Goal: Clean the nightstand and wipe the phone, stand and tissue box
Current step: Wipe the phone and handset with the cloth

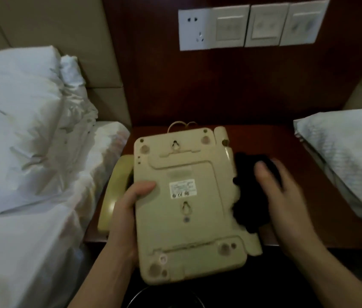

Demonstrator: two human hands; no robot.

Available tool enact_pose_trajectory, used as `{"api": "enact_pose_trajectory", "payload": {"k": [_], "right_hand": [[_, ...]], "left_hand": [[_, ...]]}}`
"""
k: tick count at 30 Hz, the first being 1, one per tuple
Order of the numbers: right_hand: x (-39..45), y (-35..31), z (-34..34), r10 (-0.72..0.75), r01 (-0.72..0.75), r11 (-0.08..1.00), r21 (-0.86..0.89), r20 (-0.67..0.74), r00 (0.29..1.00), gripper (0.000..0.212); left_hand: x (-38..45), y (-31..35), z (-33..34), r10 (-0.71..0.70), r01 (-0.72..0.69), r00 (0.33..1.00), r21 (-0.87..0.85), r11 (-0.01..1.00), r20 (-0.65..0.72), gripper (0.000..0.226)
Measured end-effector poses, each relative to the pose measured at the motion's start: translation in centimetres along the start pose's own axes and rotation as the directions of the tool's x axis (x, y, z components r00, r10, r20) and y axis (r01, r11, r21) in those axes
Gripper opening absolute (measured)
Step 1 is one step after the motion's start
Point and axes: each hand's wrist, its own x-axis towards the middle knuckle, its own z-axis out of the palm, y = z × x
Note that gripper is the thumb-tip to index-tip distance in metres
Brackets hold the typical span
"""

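A beige desk phone (189,205) is held upside down over the dark wooden nightstand (291,143), its underside with a label facing me. My left hand (126,210) grips its left edge, thumb on the underside. The handset (115,192) lies at the phone's left, behind my left hand. My right hand (282,192) holds a black cloth (248,192) against the phone's right edge; the hand is blurred. A thin cord (180,125) loops behind the phone. No tissue box or stand is in view.
A bed with white pillow and sheets (20,138) borders the nightstand on the left, another white pillow (348,156) on the right. Wall sockets and switches (251,25) sit on the wooden panel behind. A dark round object (164,298) shows at the bottom edge.
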Motion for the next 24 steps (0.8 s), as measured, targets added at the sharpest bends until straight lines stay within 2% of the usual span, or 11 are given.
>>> {"api": "enact_pose_trajectory", "payload": {"k": [2,4,5,6,9,10,12,14,20,24], "right_hand": [[-0.5,0.4,1.0,0.080,-0.082,0.996,0.031,0.084,0.993,0.038],[-1.1,1.3,1.4,0.085,-0.080,0.995,-0.068,0.074,0.994,0.061],[-1.2,1.6,1.7,0.077,-0.072,0.992,-0.104,0.040,0.996,0.064],[-0.9,1.9,1.9,0.079,-0.079,0.991,-0.108,-0.003,0.997,0.062],[2.0,1.0,2.2,0.094,-0.097,0.995,-0.027,-0.102,0.990,0.050],[3.3,0.5,2.2,0.067,-0.070,0.997,-0.026,-0.111,0.992,0.047],[5.2,-0.5,2.2,0.031,-0.035,0.998,-0.053,-0.080,0.996,0.041],[5.2,-0.3,2.3,0.059,-0.062,0.992,-0.106,-0.028,0.998,0.039],[-0.7,1.8,2.0,0.184,-0.154,0.965,-0.210,0.130,0.974,0.045],[2.5,-0.3,2.3,0.239,-0.225,0.967,-0.123,0.113,0.964,0.043]], "left_hand": [[-0.3,-0.3,0.3,0.025,-0.025,0.999,0.016,1.000,-0.022,0.032],[0.1,-0.4,0.2,0.027,-0.026,0.999,0.021,0.999,-0.035,0.031],[0.2,-0.3,-0.1,0.020,-0.019,0.999,0.032,0.999,-0.031,0.030],[0.5,-0.3,-0.3,0.013,-0.012,1.000,0.054,0.998,-0.019,0.038],[0.9,-0.5,-0.7,-0.027,0.034,0.998,0.112,0.993,-0.065,0.101],[0.8,-0.6,-0.7,-0.043,0.049,0.997,0.115,0.992,-0.058,0.108],[0.8,-0.9,-0.7,-0.050,0.054,0.998,0.123,0.991,-0.036,0.109],[0.9,-1.0,-0.9,-0.027,0.029,0.999,0.082,0.996,-0.030,0.104],[0.9,0.1,-1.4,0.042,-0.042,0.999,-0.031,0.999,0.001,0.094],[0.8,0.1,-1.4,0.001,0.001,0.999,-0.045,0.999,0.052,0.088]]}}
